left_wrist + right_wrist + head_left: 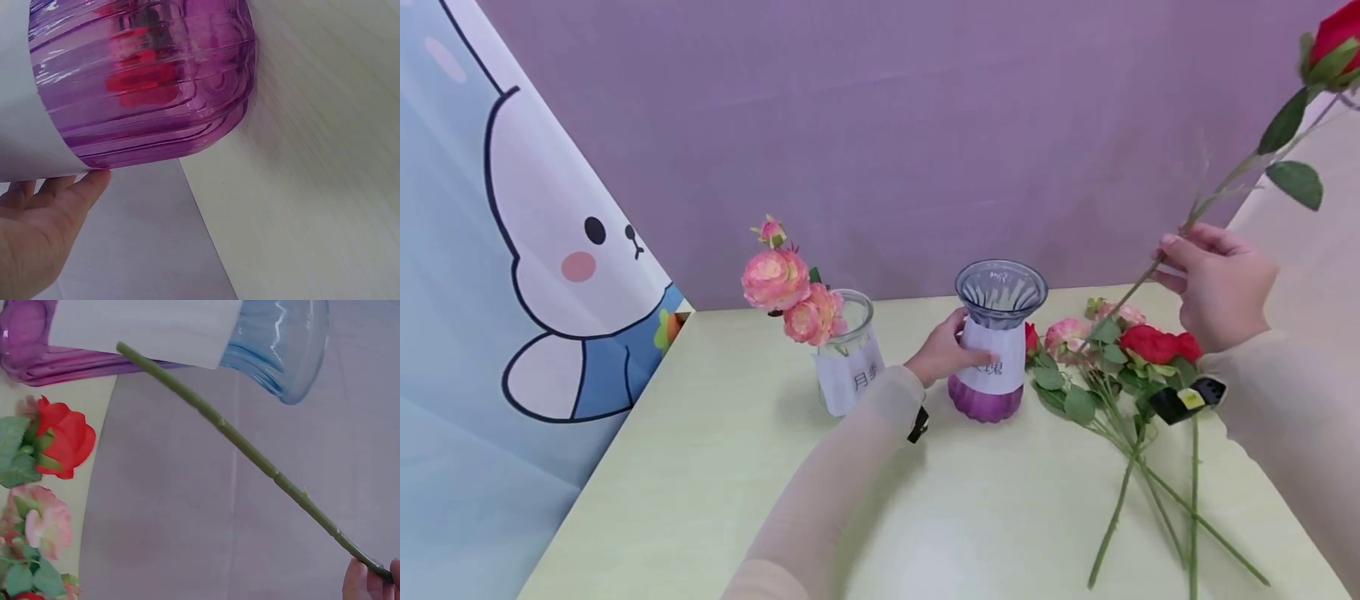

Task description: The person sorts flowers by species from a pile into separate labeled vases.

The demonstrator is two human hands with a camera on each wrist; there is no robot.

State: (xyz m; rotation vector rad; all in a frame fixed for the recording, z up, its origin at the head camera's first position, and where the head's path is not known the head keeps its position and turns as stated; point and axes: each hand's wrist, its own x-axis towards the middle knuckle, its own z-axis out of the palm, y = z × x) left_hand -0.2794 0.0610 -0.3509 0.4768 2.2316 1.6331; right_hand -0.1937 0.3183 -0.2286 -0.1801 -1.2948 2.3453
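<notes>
My left hand (946,350) grips a glass vase (988,407), bluish at its flared rim and purple at its base, thumb across the white paper label (996,346). In the left wrist view, fingertips (97,178) press the label's edge near the purple base. At the right, my right hand (1228,283) pinches a long-stemmed red rose (1333,50) by its green stem (250,453). The bloom is high at the upper right, and the stem slants down to the left. In the right wrist view, the stem's cut end overlaps the vase's label.
Left of the vase stands a clear glass jar (853,325) with a paper label, holding pink flowers (777,281). On the table (700,492) at right lie several red roses (1150,343), pink flowers (1067,335) and crossed stems. A purple backdrop (887,142) rises behind.
</notes>
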